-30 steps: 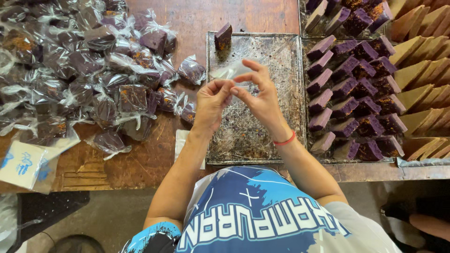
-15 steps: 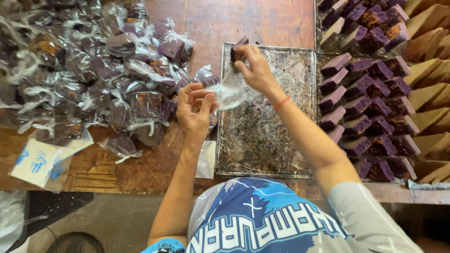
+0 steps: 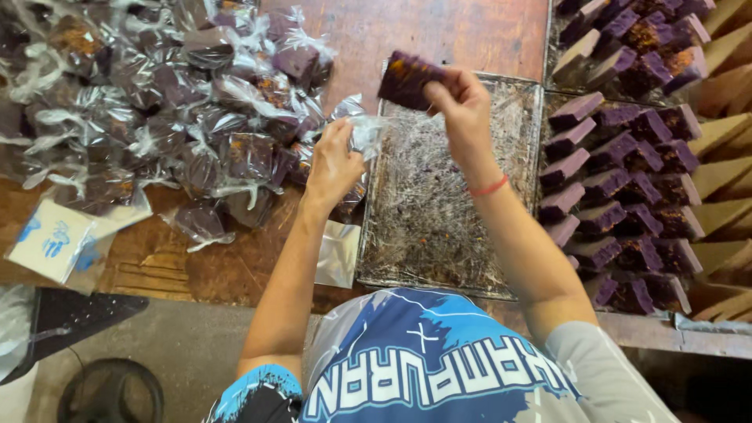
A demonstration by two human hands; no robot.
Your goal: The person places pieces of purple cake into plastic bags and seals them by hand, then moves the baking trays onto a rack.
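While 2 hands work, right hand gripping 1 purple cake slice, left hand pinching 1 clear bag.

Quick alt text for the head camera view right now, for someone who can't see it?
Over a scraped metal tray, the right hand lifts a purple cake slice while the left hand holds a clear plastic bag. Wrapped slices pile up at left; unwrapped slices fill trays at right.
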